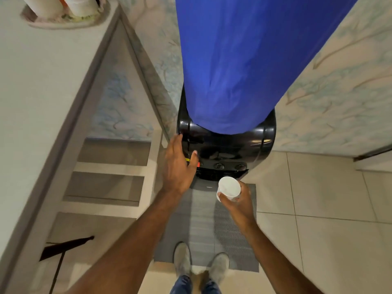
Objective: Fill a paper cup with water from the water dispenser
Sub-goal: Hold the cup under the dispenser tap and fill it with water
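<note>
A black water dispenser [233,143] stands against the wall, its bottle under a blue cloth cover [231,60]. Round buttons [219,166] line its front edge above the dark tap recess. My right hand [239,203] grips a white paper cup [229,188], upright and looking empty, just in front of the recess. My left hand [179,164] is spread open against the dispenser's left front corner, thumb near a red and yellow tab; it holds nothing.
A grey mat [203,225] lies on the tiled floor under my feet [200,262]. A pale counter [42,92] with shelves below runs along the left, with a tray of containers [63,15] on top. A dark stand [63,249] leans at lower left.
</note>
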Tool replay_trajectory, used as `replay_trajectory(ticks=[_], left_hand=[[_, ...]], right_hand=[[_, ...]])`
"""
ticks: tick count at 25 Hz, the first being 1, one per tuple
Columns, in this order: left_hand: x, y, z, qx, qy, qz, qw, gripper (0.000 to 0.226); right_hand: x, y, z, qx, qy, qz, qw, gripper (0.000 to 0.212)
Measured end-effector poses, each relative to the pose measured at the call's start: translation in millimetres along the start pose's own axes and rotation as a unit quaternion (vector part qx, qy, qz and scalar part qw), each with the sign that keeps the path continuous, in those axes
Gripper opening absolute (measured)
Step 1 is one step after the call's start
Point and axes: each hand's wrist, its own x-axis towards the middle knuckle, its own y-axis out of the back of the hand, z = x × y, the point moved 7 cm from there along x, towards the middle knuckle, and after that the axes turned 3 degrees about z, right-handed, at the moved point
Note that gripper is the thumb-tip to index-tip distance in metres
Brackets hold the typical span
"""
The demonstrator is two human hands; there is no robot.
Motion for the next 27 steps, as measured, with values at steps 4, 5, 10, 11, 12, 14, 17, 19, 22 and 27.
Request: replay_trajectory(ticks=[4, 5, 10, 11, 12, 14, 17, 19, 22, 27], left_hand=[[27.9, -21.2, -10.9, -0.005, -0.056, 0.056, 0.997, 0.073], [31.2, -27.7, -14.0, -0.006, -0.069, 0.064, 0.996, 0.075], [37.8, -53.7, -34.5, -0.040, -0.083, 0.100, 0.991, 0.085], [39.0, -56.9, -38.5, -0.049, -0.088, 0.106, 0.989, 0.086], [39.5, -58.2, -41.4, -0.060, -0.094, 0.110, 0.988, 0.087], [41.7, -62.8, -47.0, -0.083, -0.102, 0.115, 0.985, 0.088], [43.1, -64.1, -50.8, -0.102, -0.100, 0.121, 0.982, 0.090], [42.7, -63.8, -51.0, -0.105, -0.108, 0.125, 0.981, 0.090], [41.7, -65.4, -51.9, -0.113, -0.118, 0.123, 0.979, 0.091], [41.4, -65.0, -53.0, -0.120, -0.121, 0.130, 0.977, 0.091]], right_hand=[[35.3, -32.8, 52.0, -0.058, 0.008, 0.012, 0.998, 0.075], [43.5, -40.8, 61.2, -0.060, 0.012, 0.020, 0.998, 0.074], [94.0, -72.0, 87.0, -0.039, 0.036, 0.061, 0.997, 0.066], [105.6, -74.8, 90.7, -0.037, 0.039, 0.070, 0.996, 0.066], [114.7, -77.5, 93.8, -0.033, 0.039, 0.074, 0.996, 0.065], [131.9, -82.3, 101.5, -0.031, 0.044, 0.077, 0.996, 0.064], [147.1, -90.4, 110.5, -0.029, 0.050, 0.069, 0.996, 0.062], [153.0, -93.2, 113.1, -0.028, 0.048, 0.071, 0.996, 0.059], [160.7, -96.8, 110.7, -0.017, 0.064, 0.067, 0.996, 0.059], [165.9, -103.7, 109.8, -0.006, 0.077, 0.067, 0.995, 0.063]])
